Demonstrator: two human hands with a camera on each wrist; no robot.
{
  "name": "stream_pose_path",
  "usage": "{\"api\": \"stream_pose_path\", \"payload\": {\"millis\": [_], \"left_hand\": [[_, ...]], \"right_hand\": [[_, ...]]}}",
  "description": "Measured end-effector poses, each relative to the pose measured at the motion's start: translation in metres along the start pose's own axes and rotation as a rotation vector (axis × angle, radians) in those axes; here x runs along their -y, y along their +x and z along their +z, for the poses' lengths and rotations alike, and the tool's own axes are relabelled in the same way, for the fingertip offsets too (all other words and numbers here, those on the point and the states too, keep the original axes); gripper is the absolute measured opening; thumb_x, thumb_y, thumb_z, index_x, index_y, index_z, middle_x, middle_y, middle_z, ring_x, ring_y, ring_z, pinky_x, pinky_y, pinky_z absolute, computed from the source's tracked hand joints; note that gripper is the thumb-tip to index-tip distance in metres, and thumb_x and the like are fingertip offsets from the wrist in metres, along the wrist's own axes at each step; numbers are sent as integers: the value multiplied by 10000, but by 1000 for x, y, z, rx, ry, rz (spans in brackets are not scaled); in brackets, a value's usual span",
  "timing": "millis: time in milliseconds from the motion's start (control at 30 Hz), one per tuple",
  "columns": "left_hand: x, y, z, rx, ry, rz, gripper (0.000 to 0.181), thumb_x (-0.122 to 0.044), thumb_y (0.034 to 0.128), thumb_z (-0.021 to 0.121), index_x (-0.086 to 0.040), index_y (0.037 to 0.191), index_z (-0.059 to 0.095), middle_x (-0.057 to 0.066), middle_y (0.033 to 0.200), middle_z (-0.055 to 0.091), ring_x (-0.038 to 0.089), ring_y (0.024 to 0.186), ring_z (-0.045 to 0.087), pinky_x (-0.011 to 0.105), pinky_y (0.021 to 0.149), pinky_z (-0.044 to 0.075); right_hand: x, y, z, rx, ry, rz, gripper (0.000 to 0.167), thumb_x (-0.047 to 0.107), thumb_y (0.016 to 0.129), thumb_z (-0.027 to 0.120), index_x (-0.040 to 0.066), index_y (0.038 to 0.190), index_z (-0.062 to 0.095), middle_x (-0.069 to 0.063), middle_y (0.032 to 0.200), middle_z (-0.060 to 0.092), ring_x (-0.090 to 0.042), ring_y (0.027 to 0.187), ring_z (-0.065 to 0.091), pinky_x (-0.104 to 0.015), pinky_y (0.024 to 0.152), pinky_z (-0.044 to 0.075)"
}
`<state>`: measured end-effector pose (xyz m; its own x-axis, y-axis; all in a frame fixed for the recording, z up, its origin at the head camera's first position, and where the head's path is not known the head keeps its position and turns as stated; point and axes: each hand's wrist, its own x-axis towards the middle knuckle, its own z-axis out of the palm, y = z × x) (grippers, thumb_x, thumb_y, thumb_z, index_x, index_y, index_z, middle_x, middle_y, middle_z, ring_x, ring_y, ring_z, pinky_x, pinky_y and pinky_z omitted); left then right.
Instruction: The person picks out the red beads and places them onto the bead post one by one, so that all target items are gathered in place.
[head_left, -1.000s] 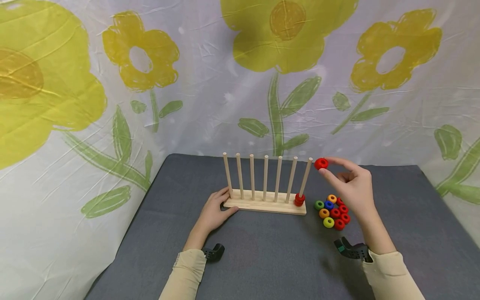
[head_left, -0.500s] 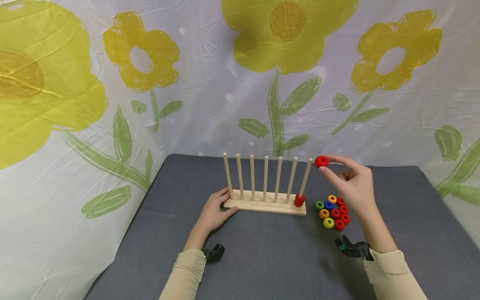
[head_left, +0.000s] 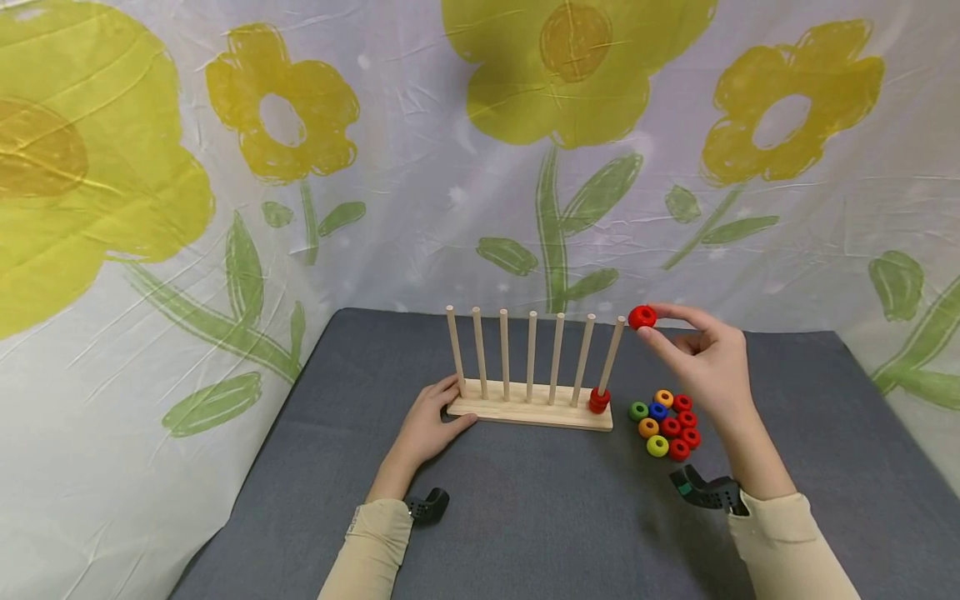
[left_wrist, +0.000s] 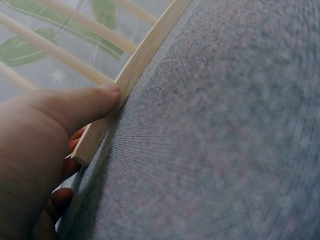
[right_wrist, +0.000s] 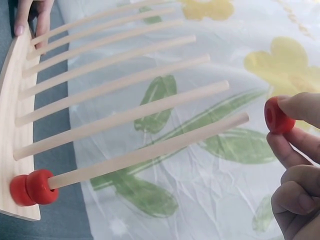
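A red ring-shaped bead [head_left: 642, 317] is pinched between the thumb and fingers of my right hand [head_left: 708, 358], just right of the rightmost peg's top and apart from it, as the right wrist view [right_wrist: 277, 116] also shows. The wooden peg rack [head_left: 525, 407] has a row of several upright pegs. Two red beads [head_left: 599, 400] are stacked at the foot of the rightmost peg; the other pegs are bare. My left hand [head_left: 427, 423] grips the rack's left end, its thumb [left_wrist: 97, 102] on the front edge and its fingers partly hidden behind the base.
Several loose beads lie clustered right of the rack, including red [head_left: 678, 450], yellow [head_left: 657, 446], orange [head_left: 648, 427], green [head_left: 638, 411] and blue [head_left: 657, 411]. A dark grey cloth [head_left: 525, 517] covers the table. A flower-printed curtain [head_left: 420, 208] hangs behind.
My right hand rises slightly with the red bead still pinched beside the peg's top. The left hand and the rack stay in place.
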<state>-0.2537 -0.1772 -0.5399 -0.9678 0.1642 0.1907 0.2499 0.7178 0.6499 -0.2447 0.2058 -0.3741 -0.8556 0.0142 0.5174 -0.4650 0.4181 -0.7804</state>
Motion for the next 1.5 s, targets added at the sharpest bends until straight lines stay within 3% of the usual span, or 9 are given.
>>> {"api": "stream_pose_path", "payload": {"millis": [1500], "left_hand": [[0,0,0,2,8,-9,693,-332,962,811,-4,1521,565,137,1641,469,387,1495,433,598,1194,392]], "right_hand": [[-7,9,12,40,-31,-18,325,123,947,826,82,1266,774,64,493,294,-162,409,227,-331,400,232]]}}
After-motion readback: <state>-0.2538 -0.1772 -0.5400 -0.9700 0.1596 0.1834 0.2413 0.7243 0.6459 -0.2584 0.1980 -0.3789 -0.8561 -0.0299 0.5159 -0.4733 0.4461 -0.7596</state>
